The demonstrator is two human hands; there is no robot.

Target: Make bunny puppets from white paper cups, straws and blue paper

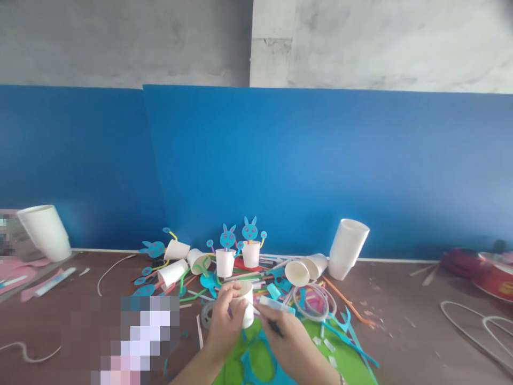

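My left hand (226, 315) is closed around a white paper cup (247, 310), which it holds upright over a green sheet (308, 353). Against the cup's right side my right hand (282, 326) brings the thin tip of a slim tool with a black handle (276, 327). Whether it is a pen or a blade is too small to tell. Blue paper with round cut-outs (250, 358) lies beneath both hands. Behind the cup stand two finished-looking paper-cup rabbits, a left one (225, 262) and a right one (251, 254), with blue paper heads and straw arms.
Tipped cups with blue parts (173, 274) lie at the left. Loose straws and clear tape rolls (315, 302) crowd the middle. A stack of white cups (348, 248) stands at right, another stack (46, 232) at far left. A blue partition (300, 171) rises behind.
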